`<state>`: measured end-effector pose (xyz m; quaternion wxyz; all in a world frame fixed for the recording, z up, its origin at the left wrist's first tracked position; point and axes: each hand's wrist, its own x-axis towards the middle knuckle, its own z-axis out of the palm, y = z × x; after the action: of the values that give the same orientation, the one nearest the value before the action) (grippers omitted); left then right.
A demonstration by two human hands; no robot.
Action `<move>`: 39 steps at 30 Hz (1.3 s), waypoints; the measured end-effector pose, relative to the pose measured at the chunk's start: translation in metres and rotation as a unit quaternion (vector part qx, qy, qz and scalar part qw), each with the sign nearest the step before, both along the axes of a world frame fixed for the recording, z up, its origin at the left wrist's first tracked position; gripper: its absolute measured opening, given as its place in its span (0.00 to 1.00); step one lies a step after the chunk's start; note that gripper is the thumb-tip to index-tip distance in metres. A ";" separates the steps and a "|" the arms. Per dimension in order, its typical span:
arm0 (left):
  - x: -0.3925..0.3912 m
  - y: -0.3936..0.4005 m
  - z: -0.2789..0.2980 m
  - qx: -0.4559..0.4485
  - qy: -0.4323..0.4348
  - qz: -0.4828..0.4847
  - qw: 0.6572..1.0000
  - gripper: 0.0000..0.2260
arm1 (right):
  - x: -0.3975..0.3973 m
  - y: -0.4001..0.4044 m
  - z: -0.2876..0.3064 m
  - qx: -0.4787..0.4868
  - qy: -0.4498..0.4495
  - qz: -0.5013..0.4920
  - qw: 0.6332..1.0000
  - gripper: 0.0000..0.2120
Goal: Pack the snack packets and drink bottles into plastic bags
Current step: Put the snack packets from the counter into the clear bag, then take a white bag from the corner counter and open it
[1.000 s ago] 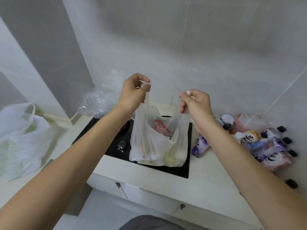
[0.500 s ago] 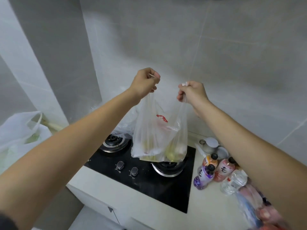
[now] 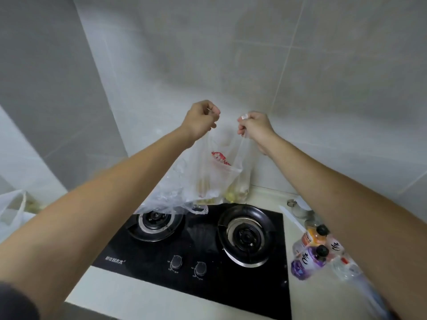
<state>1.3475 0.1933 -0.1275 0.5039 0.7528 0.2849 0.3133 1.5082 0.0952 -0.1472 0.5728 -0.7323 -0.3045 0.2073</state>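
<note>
1. Plastic bag [image 3: 216, 174] is hanging above the stove [image 3: 208, 255], packets showing inside.
2. Your left hand [image 3: 200, 120] is pinching one handle in curled fingers.
3. Your right hand [image 3: 255, 125] is gripping the other handle likewise.
4. Drink bottles [image 3: 312, 252] are lying on the counter beside the stove.

Bare forearms — dark sleeve [image 3: 13, 303] at left elbow.

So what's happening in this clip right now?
A person holds a clear plastic bag up over the gas stove, the left hand and right hand each gripping a handle. Snack packets show through it. Several drink bottles sit unpacked on the counter to the right.
</note>
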 end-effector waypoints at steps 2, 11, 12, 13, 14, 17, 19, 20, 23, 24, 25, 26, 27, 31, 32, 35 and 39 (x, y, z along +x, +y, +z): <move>0.002 0.009 -0.012 -0.005 0.012 -0.006 1.000 0.08 | 0.001 0.010 -0.014 -0.019 -0.021 -0.003 1.000 0.06; -0.007 0.033 -0.077 -0.008 0.075 -0.012 0.997 0.08 | -0.004 0.017 -0.063 -0.116 -0.046 -0.007 0.992 0.07; -0.008 0.034 -0.078 -0.001 0.081 -0.015 0.997 0.07 | -0.004 0.016 -0.064 -0.124 -0.050 -0.005 0.991 0.07; -0.009 0.035 -0.079 0.010 0.092 -0.018 0.996 0.06 | -0.004 0.016 -0.064 -0.135 -0.058 -0.004 0.989 0.06; -0.010 0.035 -0.079 0.022 0.105 -0.019 0.994 0.06 | -0.003 0.014 -0.064 -0.147 -0.073 -0.005 0.986 0.03; -0.015 0.030 -0.077 0.085 0.145 -0.006 0.986 0.08 | -0.006 0.006 -0.060 -0.159 -0.118 -0.011 0.980 0.08; -0.022 0.025 -0.073 0.140 0.164 0.010 0.976 0.10 | -0.013 -0.002 -0.053 -0.155 -0.139 -0.011 0.978 0.12; -0.026 0.020 -0.071 0.158 0.167 0.015 0.973 0.10 | -0.017 -0.007 -0.049 -0.153 -0.150 -0.008 0.977 0.12; -0.042 0.003 -0.065 0.196 0.167 0.030 0.966 0.12 | -0.033 -0.025 -0.042 -0.159 -0.213 0.024 0.964 0.13; -0.049 -0.005 -0.064 0.208 0.167 0.038 0.963 0.12 | -0.041 -0.033 -0.040 -0.164 -0.245 0.040 0.955 0.13; -0.056 -0.013 -0.063 0.221 0.167 0.045 0.960 0.13 | -0.048 -0.041 -0.040 -0.168 -0.277 0.054 0.944 0.14; -0.065 -0.023 -0.063 0.232 0.170 0.054 0.956 0.14 | -0.056 -0.050 -0.040 -0.171 -0.306 0.065 0.934 0.14; -0.073 -0.033 -0.064 0.240 0.176 0.061 0.953 0.14 | -0.064 -0.058 -0.041 -0.174 -0.331 0.074 0.924 0.15; -0.117 -0.081 -0.071 0.271 0.209 0.088 0.935 0.17 | -0.100 -0.096 -0.049 -0.191 -0.417 0.103 0.883 0.18; -0.129 -0.093 -0.074 0.279 0.216 0.095 0.931 0.18 | -0.110 -0.107 -0.053 -0.191 -0.434 0.109 0.874 0.19; -0.170 -0.130 -0.086 0.288 0.241 0.118 0.919 0.19 | -0.143 -0.133 -0.064 -0.183 -0.462 0.133 0.857 0.20; -0.227 -0.173 -0.107 0.282 0.285 0.127 0.907 0.22 | -0.192 -0.157 -0.086 -0.179 -0.469 0.170 0.848 0.21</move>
<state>1.1206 0.0202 -0.2343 0.1245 0.8783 0.4092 0.2138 1.3165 -0.0618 -0.2333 0.1767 -0.7689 -0.6143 -0.0157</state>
